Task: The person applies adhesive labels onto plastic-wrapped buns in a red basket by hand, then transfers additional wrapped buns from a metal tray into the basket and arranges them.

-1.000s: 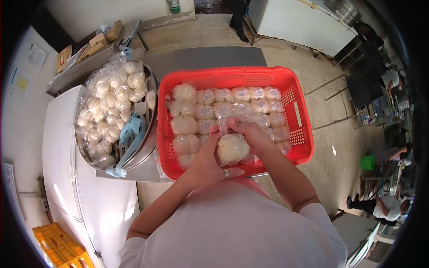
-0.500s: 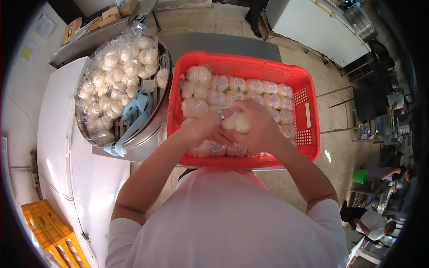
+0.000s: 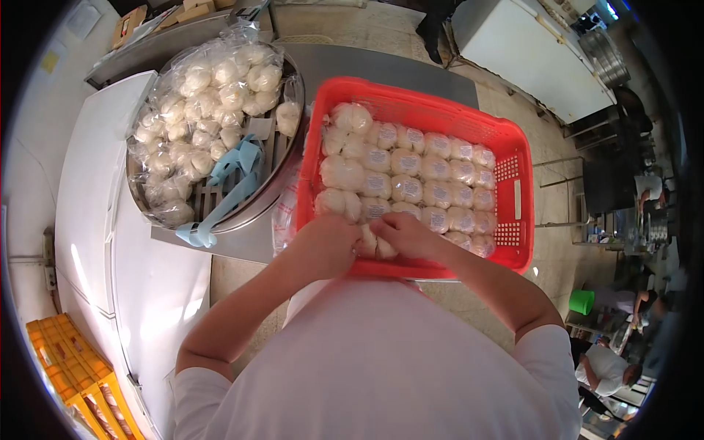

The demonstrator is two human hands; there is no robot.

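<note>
At the near side of the red plastic basket [image 3: 418,94], my left hand [image 3: 331,246] and my right hand [image 3: 405,233] are close together, fingers bent in. Between them is a plastic-wrapped pack of white buns [image 3: 377,244], partly covered by the fingers. Rows of wrapped buns with printed labels [image 3: 436,169] fill much of the basket. Along its left side lie wrapped buns without visible labels [image 3: 342,172]. Left of the basket, a round metal steamer [image 3: 292,136] holds a heap of bagged buns [image 3: 202,103] and a light blue strap [image 3: 238,161].
Basket and steamer stand on a grey table [image 3: 345,62]. A white cabinet [image 3: 81,198] is at the left, with orange crates [image 3: 62,352] below. Several people are in the background at right, near a green bucket [image 3: 581,301]. A white appliance [image 3: 524,55] stands behind.
Both hands have moved from above the middle of the basket to its near edge, with the pack of buns lowered there. The labelled rows are now more visible. The view has shifted slightly.
</note>
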